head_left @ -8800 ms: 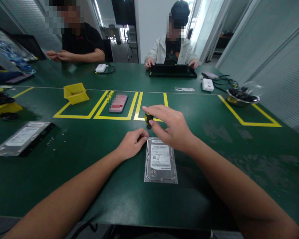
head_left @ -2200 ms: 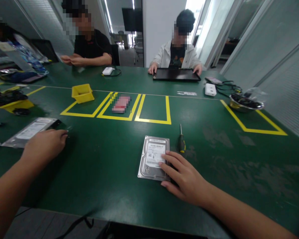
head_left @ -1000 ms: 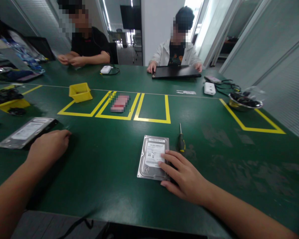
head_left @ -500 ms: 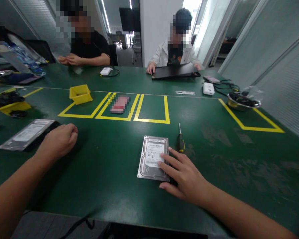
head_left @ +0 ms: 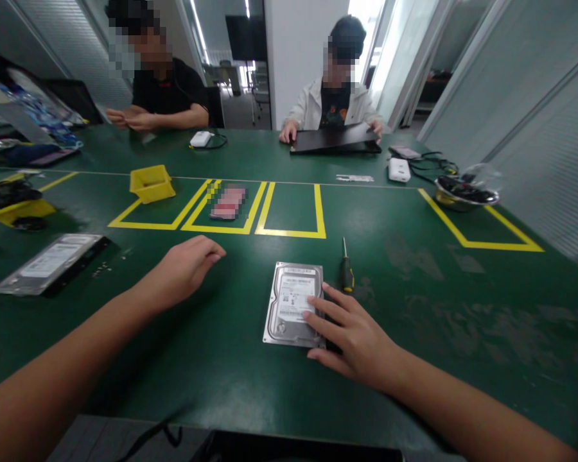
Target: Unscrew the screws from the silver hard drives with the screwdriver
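Note:
A silver hard drive (head_left: 289, 327) with a white label lies flat on the green table. My right hand (head_left: 354, 333) rests over its right edge, fingers spread and fingertips on the label side. Left of the drive, my left hand (head_left: 187, 269) hovers above the table, its fingers bent together in a pinch; whatever they may hold is hidden. A screwdriver (head_left: 347, 273) with a dark and yellow handle lies just beyond my right hand. Farther left sits a second hard drive (head_left: 52, 263), with several tiny bits (head_left: 105, 268), perhaps screws, beside it.
Yellow tape outlines mark the table; a pink phone-like object (head_left: 228, 202) lies in one. A yellow bin (head_left: 152, 184) stands behind, another loaded yellow bin (head_left: 19, 210) at left, a metal bowl (head_left: 466, 196) at right. Two people sit across, one holding a black panel (head_left: 334, 139).
My left hand has moved right, away from the second hard drive, uncovering the tiny bits beside it. My right hand stays on the nearer drive. The view has shifted slightly.

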`<state>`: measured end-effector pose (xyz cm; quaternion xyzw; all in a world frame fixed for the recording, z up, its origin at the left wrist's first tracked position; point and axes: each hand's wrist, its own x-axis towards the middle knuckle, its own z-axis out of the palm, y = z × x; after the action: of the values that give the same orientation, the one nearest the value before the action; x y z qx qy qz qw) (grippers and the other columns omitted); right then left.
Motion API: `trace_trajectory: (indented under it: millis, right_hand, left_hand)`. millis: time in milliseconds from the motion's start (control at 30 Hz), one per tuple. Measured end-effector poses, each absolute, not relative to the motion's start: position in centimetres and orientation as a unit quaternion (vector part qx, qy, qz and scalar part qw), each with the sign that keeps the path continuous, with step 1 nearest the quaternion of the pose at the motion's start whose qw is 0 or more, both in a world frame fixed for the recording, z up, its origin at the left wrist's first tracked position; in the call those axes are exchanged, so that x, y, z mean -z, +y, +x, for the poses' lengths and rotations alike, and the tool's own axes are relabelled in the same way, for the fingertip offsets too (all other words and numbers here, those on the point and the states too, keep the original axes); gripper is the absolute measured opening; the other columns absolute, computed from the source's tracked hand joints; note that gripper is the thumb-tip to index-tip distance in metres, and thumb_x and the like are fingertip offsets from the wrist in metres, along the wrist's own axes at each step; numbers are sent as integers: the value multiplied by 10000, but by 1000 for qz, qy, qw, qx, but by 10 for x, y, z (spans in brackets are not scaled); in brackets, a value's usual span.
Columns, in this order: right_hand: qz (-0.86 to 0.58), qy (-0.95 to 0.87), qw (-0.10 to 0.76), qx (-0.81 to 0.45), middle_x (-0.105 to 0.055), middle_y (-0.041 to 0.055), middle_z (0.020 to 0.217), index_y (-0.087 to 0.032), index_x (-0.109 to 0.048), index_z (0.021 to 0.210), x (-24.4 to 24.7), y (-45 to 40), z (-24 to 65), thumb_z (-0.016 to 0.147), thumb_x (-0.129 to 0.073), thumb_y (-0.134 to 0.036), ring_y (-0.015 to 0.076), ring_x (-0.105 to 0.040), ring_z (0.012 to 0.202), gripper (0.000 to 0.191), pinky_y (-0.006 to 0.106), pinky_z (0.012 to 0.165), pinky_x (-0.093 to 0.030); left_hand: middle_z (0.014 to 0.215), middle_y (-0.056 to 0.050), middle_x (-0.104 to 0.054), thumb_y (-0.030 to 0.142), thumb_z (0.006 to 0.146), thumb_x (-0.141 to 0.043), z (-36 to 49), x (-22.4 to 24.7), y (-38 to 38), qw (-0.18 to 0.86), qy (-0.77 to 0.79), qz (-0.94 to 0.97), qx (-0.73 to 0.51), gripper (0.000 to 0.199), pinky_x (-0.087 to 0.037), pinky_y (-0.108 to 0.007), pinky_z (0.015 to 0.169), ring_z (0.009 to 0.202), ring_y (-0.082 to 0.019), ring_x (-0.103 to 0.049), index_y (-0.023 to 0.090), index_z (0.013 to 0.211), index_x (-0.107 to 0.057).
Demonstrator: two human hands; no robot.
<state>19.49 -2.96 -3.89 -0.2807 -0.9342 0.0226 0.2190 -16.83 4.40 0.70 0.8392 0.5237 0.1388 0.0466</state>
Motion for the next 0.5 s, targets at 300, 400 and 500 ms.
trace_trajectory:
  millis: [300,400,500]
  right_hand:
    - [-272,-935,229,-23,-633,171,1305,-128,-642,1244,36,-29,196,896,-611,-466,328,-539,1278,487,567,1074,-452]
    - [-269,-935,232,-20,-637,166,1298,-129,-643,1240,37,-29,197,895,-612,-473,330,-541,1274,488,566,1068,-458]
    - [-265,-934,238,-17,-640,160,1294,-132,-647,1233,38,-28,197,892,-615,-480,330,-545,1267,488,568,1071,-454]
  left_hand:
    - [883,-38,-670,329,974,-442,-96,-38,40,125,446,856,-230,253,-457,-279,741,814,-165,-611,172,929,-635]
    - [867,-33,-655,297,979,-434,-85,-37,44,138,411,867,-246,236,-440,-269,732,804,-154,-597,161,923,-620]
    - [861,-30,-640,284,989,-418,-76,-34,49,151,384,875,-253,232,-429,-265,728,799,-147,-583,155,919,-599]
